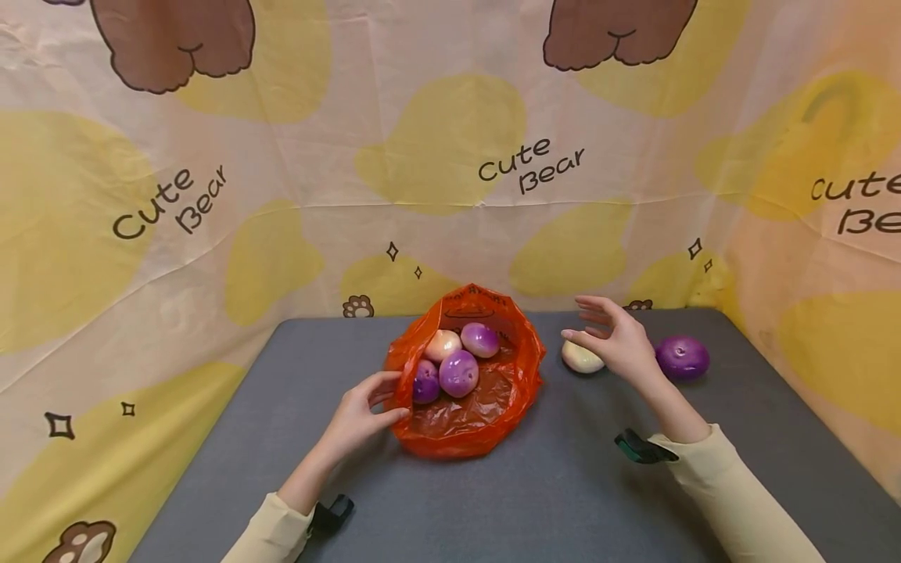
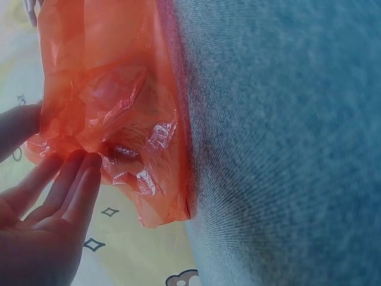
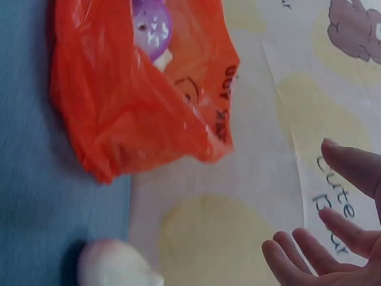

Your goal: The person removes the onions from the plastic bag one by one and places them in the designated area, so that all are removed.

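An orange-red plastic bag (image 1: 519, 403) stands on the grey table with its mouth wide. Inside lie several round onion-like vegetables, among them a glossy purple one (image 1: 459, 374) and a cream one (image 1: 443, 345). My left hand (image 1: 360, 410) holds the bag's left rim, thumb at the mouth and fingers against the outer side. In the left wrist view, those fingertips (image 2: 89, 164) press the thin plastic. My right hand (image 1: 619, 342) hovers over a white onion-like vegetable (image 1: 581, 359), thumb and fingers spread apart with nothing between them. That vegetable also shows low in the right wrist view.
A larger purple round vegetable (image 1: 682, 357) sits on the table (image 1: 493, 508) to the right of my right hand. Behind the table hangs a patterned cloth (image 1: 436, 141) with "Cute Bear" lettering, and it also runs along both sides.
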### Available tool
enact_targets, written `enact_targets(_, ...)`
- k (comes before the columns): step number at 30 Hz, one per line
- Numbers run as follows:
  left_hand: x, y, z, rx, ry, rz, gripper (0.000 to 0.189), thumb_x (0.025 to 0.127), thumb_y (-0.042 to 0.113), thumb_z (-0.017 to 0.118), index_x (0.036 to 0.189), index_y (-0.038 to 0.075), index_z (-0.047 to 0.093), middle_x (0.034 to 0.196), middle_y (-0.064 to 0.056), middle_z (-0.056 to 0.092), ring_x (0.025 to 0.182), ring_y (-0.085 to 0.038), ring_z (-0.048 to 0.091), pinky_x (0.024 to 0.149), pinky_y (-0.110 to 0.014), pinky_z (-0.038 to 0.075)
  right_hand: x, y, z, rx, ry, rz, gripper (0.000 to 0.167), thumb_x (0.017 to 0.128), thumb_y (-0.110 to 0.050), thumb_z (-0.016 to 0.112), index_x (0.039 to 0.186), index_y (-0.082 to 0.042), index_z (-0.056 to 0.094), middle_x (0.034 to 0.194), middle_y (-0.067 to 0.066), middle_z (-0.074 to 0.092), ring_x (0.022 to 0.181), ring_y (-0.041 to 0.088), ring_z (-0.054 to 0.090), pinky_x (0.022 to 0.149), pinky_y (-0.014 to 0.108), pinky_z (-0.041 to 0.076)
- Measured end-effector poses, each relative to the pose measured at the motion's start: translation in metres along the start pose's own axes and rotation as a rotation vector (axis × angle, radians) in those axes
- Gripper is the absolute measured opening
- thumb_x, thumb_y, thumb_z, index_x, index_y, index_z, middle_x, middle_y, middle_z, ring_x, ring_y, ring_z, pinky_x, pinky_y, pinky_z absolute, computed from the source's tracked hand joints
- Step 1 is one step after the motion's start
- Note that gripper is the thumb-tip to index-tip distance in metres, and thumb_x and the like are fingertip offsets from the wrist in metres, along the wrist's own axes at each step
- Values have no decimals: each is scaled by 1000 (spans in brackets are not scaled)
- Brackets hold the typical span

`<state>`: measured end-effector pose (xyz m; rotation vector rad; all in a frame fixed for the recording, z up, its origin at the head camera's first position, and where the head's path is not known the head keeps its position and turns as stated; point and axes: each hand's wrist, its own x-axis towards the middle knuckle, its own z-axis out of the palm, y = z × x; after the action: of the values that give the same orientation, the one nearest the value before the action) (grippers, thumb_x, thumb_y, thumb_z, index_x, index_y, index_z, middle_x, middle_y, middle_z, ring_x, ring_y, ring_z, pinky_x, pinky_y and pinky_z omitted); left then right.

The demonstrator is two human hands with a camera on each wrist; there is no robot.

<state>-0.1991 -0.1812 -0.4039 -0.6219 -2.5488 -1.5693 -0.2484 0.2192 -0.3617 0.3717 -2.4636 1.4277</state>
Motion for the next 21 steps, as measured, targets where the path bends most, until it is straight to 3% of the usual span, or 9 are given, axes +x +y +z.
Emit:
enact_targets(13,1,-5,0,22,-9,9,51,77,1,75,124,-5,54,117,-24,62,107,-37,61,94,-53,47,12,-16,46,98,-106,-21,61,80,-25,76,134,-11,50,134,16,54,120,35,55,97,47,48)
enact_targets(21,7,-37,3,33,5,-11,54,77,9,78,126,4,55,120,-17,62,109,-31,62,95,-48,49,16,-17,73,110,-119,-60,60,79,-27,77,131,-10,52,128,18,57,113,37,59,93,48,51)
